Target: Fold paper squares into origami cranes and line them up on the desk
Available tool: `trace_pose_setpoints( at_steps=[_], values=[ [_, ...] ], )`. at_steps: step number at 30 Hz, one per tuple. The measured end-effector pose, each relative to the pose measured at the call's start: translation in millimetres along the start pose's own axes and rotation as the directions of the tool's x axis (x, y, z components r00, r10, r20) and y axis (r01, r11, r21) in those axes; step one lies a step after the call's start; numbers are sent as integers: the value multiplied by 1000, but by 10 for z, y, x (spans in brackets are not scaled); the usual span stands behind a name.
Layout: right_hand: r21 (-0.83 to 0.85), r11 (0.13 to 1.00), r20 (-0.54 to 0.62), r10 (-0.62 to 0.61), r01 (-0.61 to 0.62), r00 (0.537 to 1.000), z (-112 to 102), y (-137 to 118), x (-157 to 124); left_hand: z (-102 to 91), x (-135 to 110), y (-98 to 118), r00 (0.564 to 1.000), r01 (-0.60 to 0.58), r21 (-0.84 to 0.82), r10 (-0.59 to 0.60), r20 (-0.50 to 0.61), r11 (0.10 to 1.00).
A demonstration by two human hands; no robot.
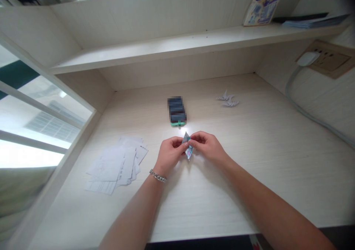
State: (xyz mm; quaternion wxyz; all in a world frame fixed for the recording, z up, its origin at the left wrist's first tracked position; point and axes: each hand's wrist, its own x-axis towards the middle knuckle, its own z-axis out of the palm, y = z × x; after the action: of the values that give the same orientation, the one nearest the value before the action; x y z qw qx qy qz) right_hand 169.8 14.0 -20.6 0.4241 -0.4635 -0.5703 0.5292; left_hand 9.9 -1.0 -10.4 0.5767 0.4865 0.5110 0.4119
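Head camera shows the left hand (172,151) and the right hand (210,145) pinching one small folded paper (189,152) between them, over the pale desk (277,150); they hide its middle. A pixelated device (177,110) with green lower edge, hard to identify, lies just beyond them. Behind runs a shelf (166,53); white bars (33,142) stand at left. Loose papers (111,165) lie left, two folded paper figures (230,104) farther back, right.
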Motion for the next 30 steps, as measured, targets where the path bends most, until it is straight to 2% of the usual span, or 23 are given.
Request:
trace_pose_setpoints(
  at_steps=[3, 5, 10, 15, 21, 27, 30],
  values=[
    [97, 994, 108, 47, -58, 993, -4, 39, 6, -13, 5, -1, 999, -11, -28, 10, -36, 1000],
    [143, 986, 140, 64, -84, 988, -2, 44, 2, -17, 1, -1, 999, -23, -48, 22, -34, 999],
    [168, 984, 80, 52, -65, 995, -6, 31, -4, -13, -7, 14, 999, -14, -82, 17, 36, 997],
    [210, 973, 122, 67, -92, 990, -5, 51, -2, 3, -11, 34, 1000, -21, -29, 21, -22, 999],
    [192, 977, 94, 76, -93, 993, -9, 51, -2, 21, -13, 23, 999, -30, -39, 29, -35, 999],
    [308, 945, 27, 111, -114, 993, 15, 54, 6, 23, -12, 20, 1000, -29, -153, 29, 2, 988],
    [336, 934, 18, 127, -126, 992, 24, 46, 6, 28, -18, 34, 1000, -6, -136, 6, -1, 991]
  ],
)
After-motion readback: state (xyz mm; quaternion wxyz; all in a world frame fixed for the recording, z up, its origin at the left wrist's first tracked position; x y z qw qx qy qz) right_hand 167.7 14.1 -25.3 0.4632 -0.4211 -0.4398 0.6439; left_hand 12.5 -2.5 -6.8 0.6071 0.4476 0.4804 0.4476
